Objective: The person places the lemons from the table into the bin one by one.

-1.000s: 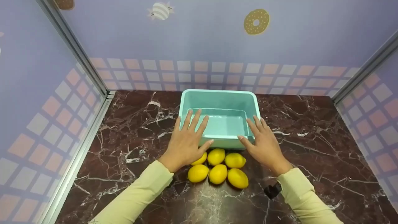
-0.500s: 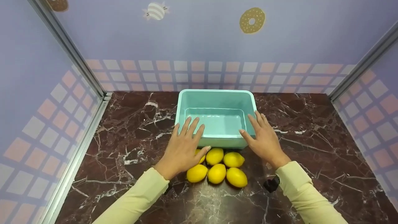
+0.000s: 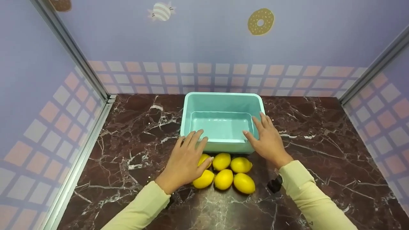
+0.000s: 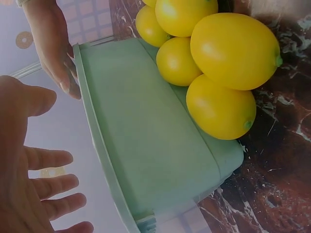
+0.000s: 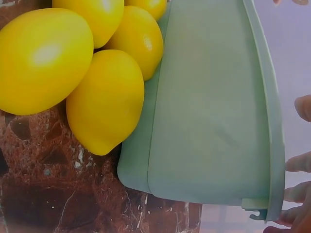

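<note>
While 6 yellow lemons point(image 3: 223, 179) lie on the dark red, marble-patterned table point(image 3: 143, 143) in 2 rows of 3, the back row just beside the front wall of a mint-green plastic bin point(image 3: 228, 147) and all of them outside it, no grip shows on either fruit or bin. The left hand point(image 3: 183, 161) hangs by the bin's near left corner, partly hiding the 2 leftmost lemons in the head view, its fingers parted and only slightly bent; the left wrist view shows it apart from the rim point(image 4: 98, 136). The right hand point(image 3: 267, 140) is at the near right corner, its fingers extended and its thumb held well away, a wide pose with nothing in it; its fingertips point(image 5: 296, 164) come right up to the rim in the right wrist view, but whether they touch it I cannot tell. The step in hand looks like positioning the hands about the bin, ahead of any hold. If a lemon is to be picked up, that would call for a hand coming down and back to the rows and fingers curling round 1 fruit without nudging its close neighbours; if the bin is to be shifted, both hands would need to close on its side rims while the base clears the back row.
</note>
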A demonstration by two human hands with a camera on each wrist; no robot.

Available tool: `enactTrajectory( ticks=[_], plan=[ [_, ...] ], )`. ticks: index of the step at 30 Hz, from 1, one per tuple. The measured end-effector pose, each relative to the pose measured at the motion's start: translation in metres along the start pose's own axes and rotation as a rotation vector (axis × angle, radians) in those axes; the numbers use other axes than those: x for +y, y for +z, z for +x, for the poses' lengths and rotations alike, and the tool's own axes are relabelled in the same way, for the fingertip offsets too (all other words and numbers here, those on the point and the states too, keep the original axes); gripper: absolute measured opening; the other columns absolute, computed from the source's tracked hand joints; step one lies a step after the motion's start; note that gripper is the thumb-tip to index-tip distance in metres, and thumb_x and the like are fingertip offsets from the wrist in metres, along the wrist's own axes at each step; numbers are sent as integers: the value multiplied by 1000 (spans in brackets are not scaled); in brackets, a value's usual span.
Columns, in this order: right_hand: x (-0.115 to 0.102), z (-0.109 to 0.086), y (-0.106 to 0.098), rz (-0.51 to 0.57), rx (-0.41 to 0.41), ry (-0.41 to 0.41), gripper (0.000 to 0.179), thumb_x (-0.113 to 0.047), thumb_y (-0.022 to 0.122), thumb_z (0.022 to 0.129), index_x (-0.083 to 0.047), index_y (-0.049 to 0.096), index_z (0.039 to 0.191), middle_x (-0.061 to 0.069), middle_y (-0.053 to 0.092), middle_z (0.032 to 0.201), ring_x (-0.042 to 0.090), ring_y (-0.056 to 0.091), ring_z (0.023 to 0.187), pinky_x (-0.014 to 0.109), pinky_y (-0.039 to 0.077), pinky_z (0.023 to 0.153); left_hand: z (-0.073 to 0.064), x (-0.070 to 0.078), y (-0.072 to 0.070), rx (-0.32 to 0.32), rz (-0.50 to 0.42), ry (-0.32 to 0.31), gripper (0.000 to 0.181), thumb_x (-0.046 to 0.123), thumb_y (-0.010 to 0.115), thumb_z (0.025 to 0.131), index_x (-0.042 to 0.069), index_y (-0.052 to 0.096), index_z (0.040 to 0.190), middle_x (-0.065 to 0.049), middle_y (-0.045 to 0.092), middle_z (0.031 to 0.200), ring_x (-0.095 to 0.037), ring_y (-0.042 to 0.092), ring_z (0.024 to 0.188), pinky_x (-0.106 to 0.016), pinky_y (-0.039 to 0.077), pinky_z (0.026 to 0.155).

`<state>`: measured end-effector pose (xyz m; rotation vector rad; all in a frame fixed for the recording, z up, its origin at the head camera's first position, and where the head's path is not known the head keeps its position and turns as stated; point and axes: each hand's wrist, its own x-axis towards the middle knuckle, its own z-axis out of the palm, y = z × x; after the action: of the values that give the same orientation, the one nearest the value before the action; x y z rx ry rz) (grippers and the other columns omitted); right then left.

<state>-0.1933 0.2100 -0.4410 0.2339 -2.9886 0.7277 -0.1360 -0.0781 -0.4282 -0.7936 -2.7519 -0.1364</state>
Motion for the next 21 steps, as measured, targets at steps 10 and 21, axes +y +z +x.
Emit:
enactTrajectory(
  ticks=[10, 21],
  plan=[
    [1, 10, 3, -20, 8, 10, 75, -58, 45, 95, -9, 33, 151, 19, 11, 161, 45, 10, 148, 66, 20, 112, -9, 3, 2, 70, -6, 20, 53, 47, 54, 93, 10, 55, 130, -13, 50, 138, -29, 53, 122, -43, 47, 97],
    [4, 20, 5, -34, 11, 12, 73, -54, 46, 96, -8, 33, 150, 21, 12, 161, 45, 9, 148, 65, 20, 113, -19, 7, 6, 40, -65, 33, 47, 43, 57, 93, 11, 57, 127, -11, 53, 133, -25, 53, 121, -39, 51, 88]
  ],
)
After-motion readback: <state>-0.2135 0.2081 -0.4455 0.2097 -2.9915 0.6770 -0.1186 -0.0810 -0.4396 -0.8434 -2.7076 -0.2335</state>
